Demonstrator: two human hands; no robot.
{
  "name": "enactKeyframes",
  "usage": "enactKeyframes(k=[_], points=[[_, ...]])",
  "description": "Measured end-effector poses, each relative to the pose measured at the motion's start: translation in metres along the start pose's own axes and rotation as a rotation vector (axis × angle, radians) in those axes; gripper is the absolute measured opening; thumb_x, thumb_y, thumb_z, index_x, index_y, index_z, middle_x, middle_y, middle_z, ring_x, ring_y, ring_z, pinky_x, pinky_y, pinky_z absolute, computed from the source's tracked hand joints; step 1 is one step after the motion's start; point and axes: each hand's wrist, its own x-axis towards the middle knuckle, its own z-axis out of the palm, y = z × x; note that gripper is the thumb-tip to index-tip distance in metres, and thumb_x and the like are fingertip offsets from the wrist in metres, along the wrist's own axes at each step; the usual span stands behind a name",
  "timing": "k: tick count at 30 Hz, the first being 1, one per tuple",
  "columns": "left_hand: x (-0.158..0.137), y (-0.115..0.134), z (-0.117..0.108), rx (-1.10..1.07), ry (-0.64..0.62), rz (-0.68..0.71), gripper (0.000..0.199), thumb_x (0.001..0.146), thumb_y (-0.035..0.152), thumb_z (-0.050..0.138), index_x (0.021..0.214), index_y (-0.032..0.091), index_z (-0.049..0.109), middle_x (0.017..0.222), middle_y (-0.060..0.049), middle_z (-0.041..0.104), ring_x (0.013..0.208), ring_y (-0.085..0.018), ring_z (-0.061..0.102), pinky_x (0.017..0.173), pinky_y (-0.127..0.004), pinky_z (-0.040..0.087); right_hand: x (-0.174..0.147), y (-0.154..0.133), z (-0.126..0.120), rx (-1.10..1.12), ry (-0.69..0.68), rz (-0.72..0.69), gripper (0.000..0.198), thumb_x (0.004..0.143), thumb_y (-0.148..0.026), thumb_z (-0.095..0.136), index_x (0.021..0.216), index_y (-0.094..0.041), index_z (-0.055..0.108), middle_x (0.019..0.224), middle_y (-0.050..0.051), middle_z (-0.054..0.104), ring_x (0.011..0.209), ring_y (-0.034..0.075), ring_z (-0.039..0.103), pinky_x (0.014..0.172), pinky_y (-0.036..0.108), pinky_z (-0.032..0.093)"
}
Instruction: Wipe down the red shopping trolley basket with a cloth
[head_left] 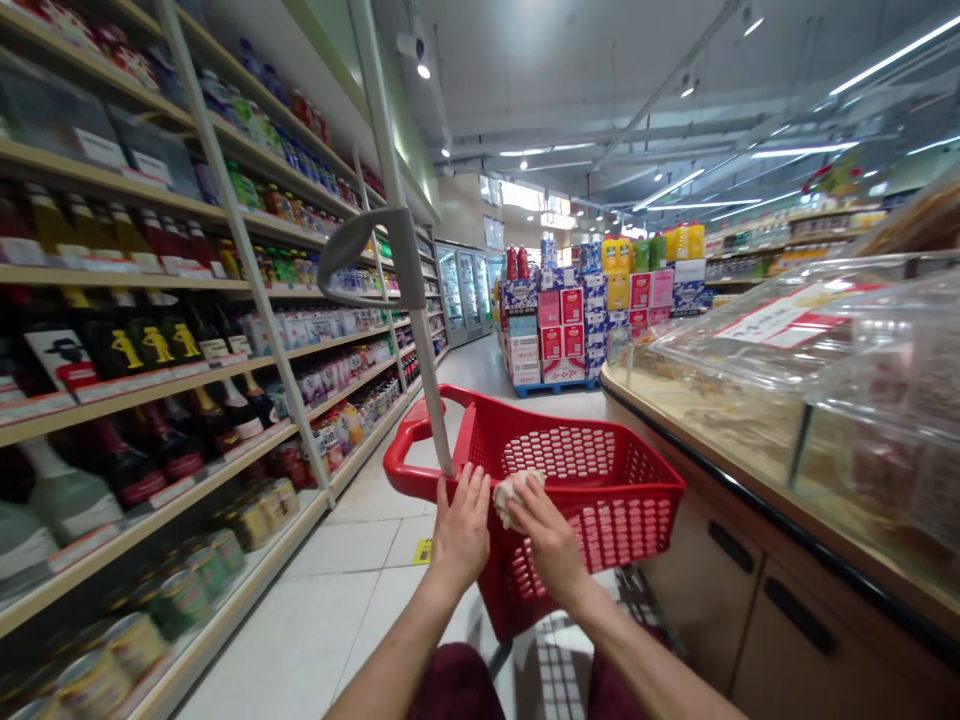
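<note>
Red at the near edge of the basket [600,491], with the left hand [461,525] laid beside the pole [437,400], fingers barely apart, seemingly for steadiness, and the right hand [553,548] clamped on a pale cloth [511,500] against that edge, apparently for firm contact.

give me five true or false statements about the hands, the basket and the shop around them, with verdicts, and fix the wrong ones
1. The right hand holds a crumpled whitish cloth at the rim of the red shopping basket. True.
2. The left hand holds a second cloth. False: the left hand has no cloth, and its fingers rest on the basket's rim.
3. Bottles stand on the shelves at the left of the view. True.
4. The grey pull handle is folded down inside the basket. False: the handle stands raised above it.
5. The stacked cartons ahead sit on a blue pallet. True.
</note>
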Motion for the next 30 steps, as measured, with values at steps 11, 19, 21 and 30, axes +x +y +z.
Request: enactKeyframes(k=[11, 19, 21, 30], points=[[0.005, 0.022, 0.011, -0.017, -0.049, 0.015, 0.058, 0.067, 0.014, 0.039, 0.125, 0.012, 0.038, 0.134, -0.009, 0.036, 0.127, -0.022, 0.022, 0.105, -0.048, 0.006, -0.020, 0.020, -0.012, -0.033, -0.008, 0.043, 0.035, 0.084, -0.008, 0.035, 0.110, -0.018, 0.056, 0.121, 0.009, 0.051, 0.121, 0.020, 0.033, 0.095, 0.041, 0.040], [0.009, 0.036, 0.017, -0.048, -0.102, 0.005, 0.061, 0.065, 0.012, 0.039, 0.126, 0.012, 0.036, 0.134, -0.009, 0.036, 0.127, -0.023, 0.022, 0.105, -0.049, 0.006, -0.062, 0.048, -0.022, -0.047, -0.092, 0.094, 0.036, 0.080, -0.007, 0.040, 0.107, -0.024, 0.059, 0.113, 0.005, 0.057, 0.114, 0.018, 0.044, 0.091, 0.035, 0.044], [0.011, 0.039, 0.018, -0.041, -0.100, 0.018, 0.061, 0.066, 0.012, 0.039, 0.127, 0.012, 0.035, 0.134, -0.009, 0.035, 0.127, -0.022, 0.022, 0.105, -0.049, 0.007, -0.057, 0.052, -0.028, -0.070, -0.031, 0.141, 0.039, 0.080, -0.006, 0.038, 0.111, -0.022, 0.056, 0.119, 0.007, 0.052, 0.118, 0.019, 0.038, 0.094, 0.039, 0.041], [0.019, 0.053, 0.027, -0.035, -0.199, 0.072, 0.061, 0.067, 0.012, 0.036, 0.127, 0.010, 0.033, 0.136, -0.010, 0.031, 0.128, -0.021, 0.018, 0.105, -0.048, 0.008, -0.074, 0.072, -0.039, -0.139, -0.111, 0.128, 0.037, 0.081, -0.008, 0.037, 0.103, -0.025, 0.061, 0.109, 0.004, 0.060, 0.109, 0.019, 0.049, 0.086, 0.035, 0.049]])
